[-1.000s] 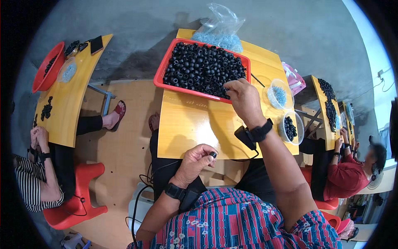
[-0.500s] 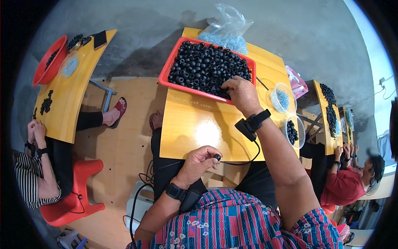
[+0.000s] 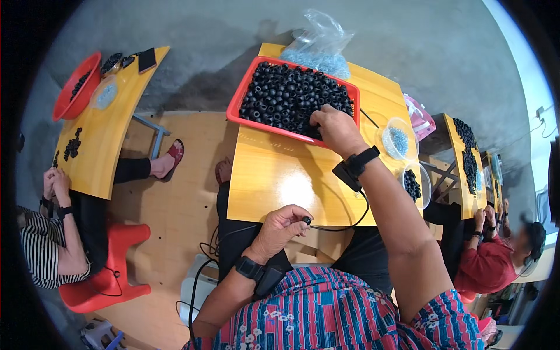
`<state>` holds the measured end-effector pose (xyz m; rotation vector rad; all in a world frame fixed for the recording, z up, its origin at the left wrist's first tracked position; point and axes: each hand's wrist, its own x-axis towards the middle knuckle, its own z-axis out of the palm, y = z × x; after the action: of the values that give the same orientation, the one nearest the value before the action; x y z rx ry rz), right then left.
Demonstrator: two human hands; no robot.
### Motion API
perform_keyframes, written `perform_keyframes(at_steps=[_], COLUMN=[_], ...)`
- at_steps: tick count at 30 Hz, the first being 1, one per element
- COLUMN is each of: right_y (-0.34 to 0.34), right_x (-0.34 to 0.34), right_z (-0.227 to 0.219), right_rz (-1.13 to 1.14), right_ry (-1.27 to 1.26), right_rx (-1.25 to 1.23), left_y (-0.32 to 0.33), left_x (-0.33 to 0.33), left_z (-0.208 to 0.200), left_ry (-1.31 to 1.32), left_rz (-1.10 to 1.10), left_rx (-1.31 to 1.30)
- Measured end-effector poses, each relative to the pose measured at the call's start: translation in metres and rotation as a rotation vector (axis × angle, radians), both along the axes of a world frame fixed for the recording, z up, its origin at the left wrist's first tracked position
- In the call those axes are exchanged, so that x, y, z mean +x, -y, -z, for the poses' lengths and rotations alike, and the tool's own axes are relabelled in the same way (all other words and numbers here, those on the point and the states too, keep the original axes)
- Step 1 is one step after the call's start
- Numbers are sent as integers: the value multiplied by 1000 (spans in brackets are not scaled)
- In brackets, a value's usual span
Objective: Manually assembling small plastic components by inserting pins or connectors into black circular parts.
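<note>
My left hand point(image 3: 282, 231) is closed near the table's front edge. Between its thumb and fingertips it pinches a small black hollow bead-like piece point(image 3: 307, 220). Over the front right part of a red plastic basket point(image 3: 234, 111) is my right hand point(image 3: 337, 129). Its fingers bend down into the heap of small round black pieces point(image 3: 286, 96) that fills the basket, and the fingertips are hidden there. What they pinch, if anything, does not show. Dark devices are strapped to both my wrists.
Right of the basket sit a clear tub of light-blue bits point(image 3: 398, 142) and a clear tub of black pieces point(image 3: 412, 185). Behind it lies a plastic bag of light-blue bits point(image 3: 318, 55). A black cable hangs from my right wrist. People sit at tables on either side.
Both hands stay almost where they were. The right hand's fingers still reach into the black pieces, and the whole view has shifted slightly.
</note>
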<state>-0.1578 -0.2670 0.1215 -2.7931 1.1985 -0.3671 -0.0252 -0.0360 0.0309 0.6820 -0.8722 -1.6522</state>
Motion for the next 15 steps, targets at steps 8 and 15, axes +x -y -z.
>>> perform_keyframes(at_steps=[8, 15], right_y=[-7, -128], right_x=[-8, -31], right_z=[6, -27], right_rz=[-107, 84], right_ry=[398, 756], right_rx=[-28, 484], left_y=[-5, -12], left_x=[-2, -9], left_z=[-7, -10], left_ry=[109, 5], left_rz=[-55, -31], left_rx=[94, 23])
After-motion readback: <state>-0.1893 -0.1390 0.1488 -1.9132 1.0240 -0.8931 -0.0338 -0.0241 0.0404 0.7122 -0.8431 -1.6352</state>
